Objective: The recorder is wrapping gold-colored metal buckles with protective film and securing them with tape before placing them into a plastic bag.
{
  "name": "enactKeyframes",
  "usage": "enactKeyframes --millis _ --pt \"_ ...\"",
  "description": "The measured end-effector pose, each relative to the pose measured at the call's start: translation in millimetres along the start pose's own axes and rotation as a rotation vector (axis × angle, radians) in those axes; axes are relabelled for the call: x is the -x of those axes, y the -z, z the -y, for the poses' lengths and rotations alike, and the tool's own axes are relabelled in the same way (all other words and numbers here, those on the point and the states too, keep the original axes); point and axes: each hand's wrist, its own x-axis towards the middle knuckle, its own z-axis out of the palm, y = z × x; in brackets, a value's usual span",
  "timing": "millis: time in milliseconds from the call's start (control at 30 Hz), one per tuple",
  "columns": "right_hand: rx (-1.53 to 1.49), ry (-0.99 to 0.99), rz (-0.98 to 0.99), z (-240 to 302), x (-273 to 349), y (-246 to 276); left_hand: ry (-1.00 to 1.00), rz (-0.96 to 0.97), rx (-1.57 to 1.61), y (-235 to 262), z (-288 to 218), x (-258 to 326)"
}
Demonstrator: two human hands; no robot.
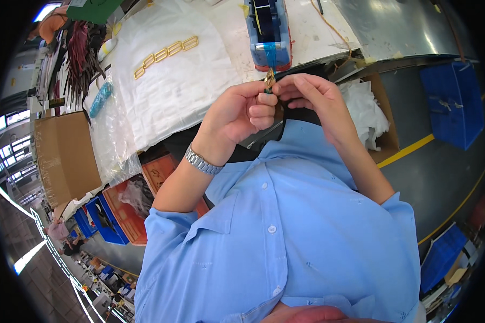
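My left hand (pixel 240 110) pinches a small gold metal buckle (pixel 269 78) between thumb and forefinger, its other fingers curled in. Shiny blue tape (pixel 271 53) runs down from the front of a blue tape dispenser (pixel 257 49) to the buckle, and a bit of blue-green shows below it at my fingertips. From the right comes my right hand (pixel 320 97), loosely bent with its fingers apart; a fingertip reaches the buckle's right side. Several gold rectangular buckles (pixel 167 53) lie in a slanting row on the white plastic sheet (pixel 191 75) to the left.
A blue wrapped bundle (pixel 101 99) and dark red strips (pixel 83 54) lie at the left. Beside the table stand a brown cardboard box (pixel 67 156) and an orange crate (pixel 125 202). White wadding (pixel 364 113) fills a carton at right; a blue bin (pixel 452 105) stands beyond.
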Motion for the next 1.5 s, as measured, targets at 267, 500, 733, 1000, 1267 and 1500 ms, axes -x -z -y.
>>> enactKeyframes --millis 267,500,733,1000,1267,1500 --pt "-0.412 -0.096 0.186 -18.2 -41.8 -1.5 0.034 -0.098 0.138 -10.3 -4.6 -4.8" --pt "-0.507 -0.073 0.174 -23.1 -46.0 -4.3 0.079 -0.067 0.195 -10.8 -7.3 1.3" --pt "-0.666 -0.148 0.202 -10.6 -28.3 -24.7 -0.19 -0.077 -0.368 -20.9 8.6 30.2" --pt "-0.778 -0.183 0.155 -20.9 -27.2 -32.6 -1.153 -0.406 -1.118 -17.9 58.0 21.4" --pt "-0.965 -0.253 0.109 -7.6 -20.5 -44.9 -1.457 -0.55 -1.208 -17.5 51.1 -7.7" --pt "-1.157 -0.348 0.199 1.0 -5.1 -46.7 -1.115 -0.51 -1.168 -51.0 36.6 13.5"
